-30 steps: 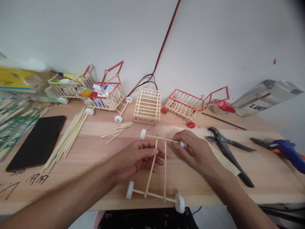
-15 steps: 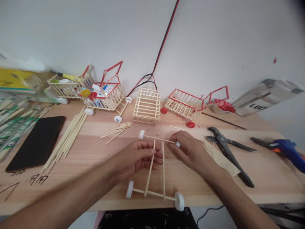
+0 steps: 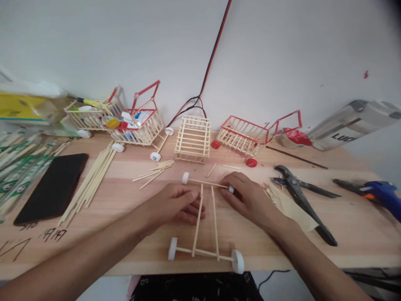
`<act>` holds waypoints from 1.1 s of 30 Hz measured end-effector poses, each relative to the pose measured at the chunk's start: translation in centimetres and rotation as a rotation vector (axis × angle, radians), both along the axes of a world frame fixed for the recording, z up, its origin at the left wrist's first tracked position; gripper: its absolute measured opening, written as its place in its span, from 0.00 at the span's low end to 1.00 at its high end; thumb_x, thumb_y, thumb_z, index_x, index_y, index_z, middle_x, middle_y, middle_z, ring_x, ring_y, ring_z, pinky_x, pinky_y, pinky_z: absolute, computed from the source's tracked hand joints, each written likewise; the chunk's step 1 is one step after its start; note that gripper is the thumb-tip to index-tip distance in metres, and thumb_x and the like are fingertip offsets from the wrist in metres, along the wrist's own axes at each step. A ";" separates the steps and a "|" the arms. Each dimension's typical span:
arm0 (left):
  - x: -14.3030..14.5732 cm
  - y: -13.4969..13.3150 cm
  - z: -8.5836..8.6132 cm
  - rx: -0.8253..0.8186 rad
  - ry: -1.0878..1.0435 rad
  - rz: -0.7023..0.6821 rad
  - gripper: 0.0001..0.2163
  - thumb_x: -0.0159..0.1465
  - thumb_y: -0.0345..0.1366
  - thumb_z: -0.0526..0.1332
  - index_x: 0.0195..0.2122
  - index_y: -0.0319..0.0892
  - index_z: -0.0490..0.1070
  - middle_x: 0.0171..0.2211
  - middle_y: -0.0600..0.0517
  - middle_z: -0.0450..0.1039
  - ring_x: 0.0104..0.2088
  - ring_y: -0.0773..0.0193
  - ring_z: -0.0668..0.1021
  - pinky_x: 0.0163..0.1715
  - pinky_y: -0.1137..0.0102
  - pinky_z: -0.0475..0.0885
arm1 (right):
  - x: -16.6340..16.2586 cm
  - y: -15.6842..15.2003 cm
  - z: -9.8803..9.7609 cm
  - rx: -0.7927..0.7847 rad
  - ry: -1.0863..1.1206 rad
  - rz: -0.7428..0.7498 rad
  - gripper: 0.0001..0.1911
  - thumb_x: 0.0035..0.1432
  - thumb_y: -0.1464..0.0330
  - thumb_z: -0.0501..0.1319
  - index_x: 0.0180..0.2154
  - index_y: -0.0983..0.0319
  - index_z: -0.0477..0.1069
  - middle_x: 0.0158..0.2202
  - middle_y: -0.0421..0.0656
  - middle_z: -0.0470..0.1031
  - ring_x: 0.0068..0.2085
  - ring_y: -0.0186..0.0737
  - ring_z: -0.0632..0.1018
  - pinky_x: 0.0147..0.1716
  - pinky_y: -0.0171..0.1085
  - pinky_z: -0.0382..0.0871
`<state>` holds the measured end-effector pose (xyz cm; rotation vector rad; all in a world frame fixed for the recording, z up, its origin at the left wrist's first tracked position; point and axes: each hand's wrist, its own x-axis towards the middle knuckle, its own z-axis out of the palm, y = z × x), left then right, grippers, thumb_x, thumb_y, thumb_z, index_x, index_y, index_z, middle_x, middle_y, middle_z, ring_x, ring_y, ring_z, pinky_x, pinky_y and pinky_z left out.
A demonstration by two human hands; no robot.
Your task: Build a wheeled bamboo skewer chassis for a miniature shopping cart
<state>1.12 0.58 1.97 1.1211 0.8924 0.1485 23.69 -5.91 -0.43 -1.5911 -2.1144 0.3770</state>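
Observation:
A wooden-stick frame with white bottle-cap wheels lies at the table's front. Its near axle [image 3: 203, 253] carries a cap wheel at each end, and two long sticks [image 3: 197, 225] run away from it. Their far ends lie close to a second axle [image 3: 203, 182], which also has white caps. My right hand [image 3: 249, 198] pinches that far axle beside its right cap [image 3: 231, 189]. To the left of the sticks, my left hand [image 3: 180, 205] is loosely curled with thumb and fingers apart; its fingertips reach behind the left stick. Whether they touch it, I cannot tell.
Stick baskets [image 3: 192, 138] and red-trimmed carts [image 3: 244, 136] stand along the wall. Loose sticks [image 3: 90, 184] and a phone [image 3: 52, 188] lie left. Black cutters [image 3: 294, 190], a blue glue gun [image 3: 379, 194] and a red-stained cup [image 3: 294, 138] are at right.
My left thumb has come off the left stick and the hand has drawn slightly left. My right hand has shifted a little left with the far axle.

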 end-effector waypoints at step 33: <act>0.0 2.8 -2.1 1.808 0.247 -0.293 0.09 0.66 0.29 0.53 0.38 0.37 0.73 0.40 0.46 0.72 0.42 0.57 0.68 0.43 0.61 0.68 | -1.4 -4.6 2.0 -0.018 0.027 -0.214 0.07 0.64 0.65 0.53 0.37 0.59 0.68 0.30 0.40 0.70 0.32 0.35 0.72 0.32 0.35 0.67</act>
